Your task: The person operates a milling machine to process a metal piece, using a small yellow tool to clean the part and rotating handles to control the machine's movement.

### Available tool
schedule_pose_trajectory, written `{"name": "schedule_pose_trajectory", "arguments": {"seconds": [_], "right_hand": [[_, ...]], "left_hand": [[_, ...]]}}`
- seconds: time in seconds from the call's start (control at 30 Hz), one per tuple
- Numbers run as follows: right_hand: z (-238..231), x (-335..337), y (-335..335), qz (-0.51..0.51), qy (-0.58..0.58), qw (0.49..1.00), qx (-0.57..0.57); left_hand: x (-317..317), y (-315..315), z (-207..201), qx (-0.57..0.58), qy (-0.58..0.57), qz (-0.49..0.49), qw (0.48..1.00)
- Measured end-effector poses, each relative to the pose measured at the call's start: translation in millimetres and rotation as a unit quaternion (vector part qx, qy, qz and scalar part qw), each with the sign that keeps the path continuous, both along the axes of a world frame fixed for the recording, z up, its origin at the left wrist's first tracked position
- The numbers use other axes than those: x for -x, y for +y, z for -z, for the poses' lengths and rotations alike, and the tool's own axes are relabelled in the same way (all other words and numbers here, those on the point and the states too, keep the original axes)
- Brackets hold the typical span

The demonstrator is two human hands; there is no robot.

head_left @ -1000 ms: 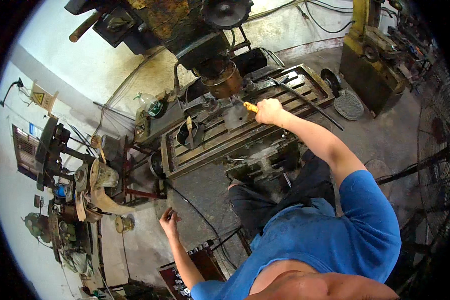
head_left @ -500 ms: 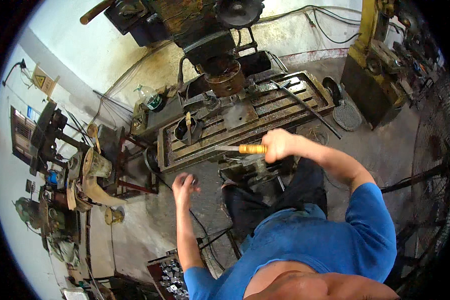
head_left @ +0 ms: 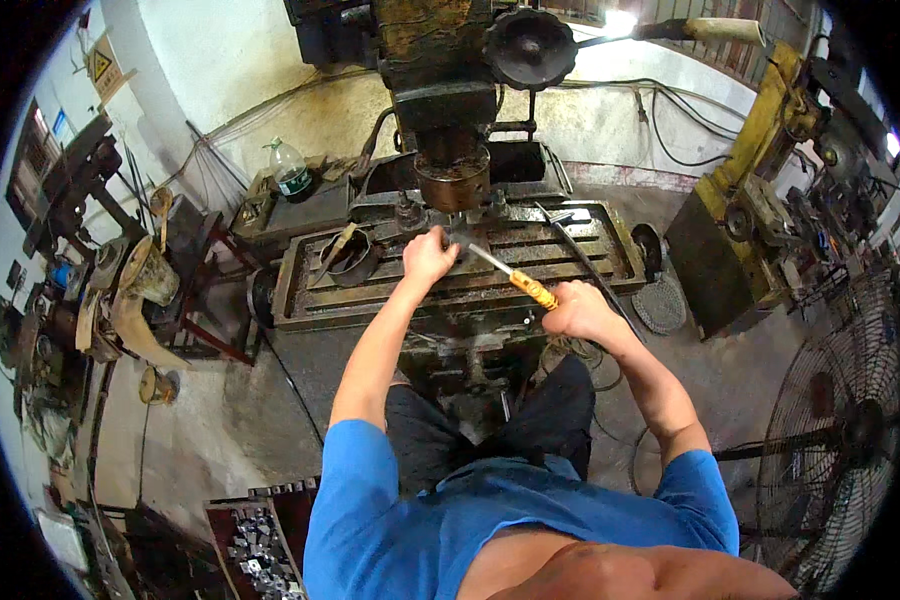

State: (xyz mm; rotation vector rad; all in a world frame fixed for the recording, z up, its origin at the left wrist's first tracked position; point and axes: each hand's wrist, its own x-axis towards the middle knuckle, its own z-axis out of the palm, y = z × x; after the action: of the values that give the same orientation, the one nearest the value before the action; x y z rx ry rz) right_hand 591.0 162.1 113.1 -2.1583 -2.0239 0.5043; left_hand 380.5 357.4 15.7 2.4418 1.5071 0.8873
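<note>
My right hand [head_left: 578, 310] is closed around the yellow ridged handle of a hand tool [head_left: 532, 288]. Its slim metal shaft points up and left toward the spot below the milling machine's spindle head [head_left: 452, 183]; whether the tip touches anything is unclear. Over the slotted machine table [head_left: 315, 313], my left hand [head_left: 428, 256] has its fingers drawn together just below the spindle. What they pinch there is too small and partly hidden. A dark pot [head_left: 358, 268] with a flat stick [head_left: 336, 246] in it stands left of that hand.
A long metal bar [head_left: 582, 252] lies slanted across the table's right side. Farther right stand a yellow machine [head_left: 715, 215] and a large caged fan [head_left: 835, 440]. A tray of small metal parts [head_left: 260, 550] sits at lower left. A clear bottle [head_left: 290, 172] stands behind left.
My left hand has moved up and right from beside the table to below the spindle. The tool in my right hand has swung from level to slanting up-left. The view has shifted.
</note>
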Motion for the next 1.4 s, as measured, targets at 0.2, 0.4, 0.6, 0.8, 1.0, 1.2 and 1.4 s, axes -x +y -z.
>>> {"name": "schedule_pose_trajectory", "arguments": {"seconds": [0.2, 0.4, 0.6, 0.8, 1.0, 1.2, 1.4], "right_hand": [[64, -49, 42, -0.079, 0.422, 0.877, -0.216], [157, -43, 47, 0.033, 0.317, 0.934, -0.162], [156, -30, 25, 0.143, 0.200, 0.964, -0.104], [139, -57, -3, 0.090, 0.304, 0.939, -0.133], [11, -85, 0, 0.029, 0.232, 0.944, -0.231], [-173, -155, 68, -0.185, 0.332, 0.706, -0.597], [-255, -129, 47, -0.194, 0.445, 0.637, -0.599]], "left_hand": [[-5, 5, -5, 0.026, 0.113, 0.019, 0.993], [3, 7, 1, 0.044, 0.112, 0.041, 0.992], [-14, 21, 2, 0.039, 0.091, 0.040, 0.994], [-35, 35, 6, 0.012, 0.098, 0.056, 0.994], [-33, 41, 15, 0.057, 0.015, -0.098, 0.993], [-25, 54, 24, 0.069, -0.019, -0.074, 0.995], [-30, 50, 11, 0.104, -0.032, -0.083, 0.991]]}}
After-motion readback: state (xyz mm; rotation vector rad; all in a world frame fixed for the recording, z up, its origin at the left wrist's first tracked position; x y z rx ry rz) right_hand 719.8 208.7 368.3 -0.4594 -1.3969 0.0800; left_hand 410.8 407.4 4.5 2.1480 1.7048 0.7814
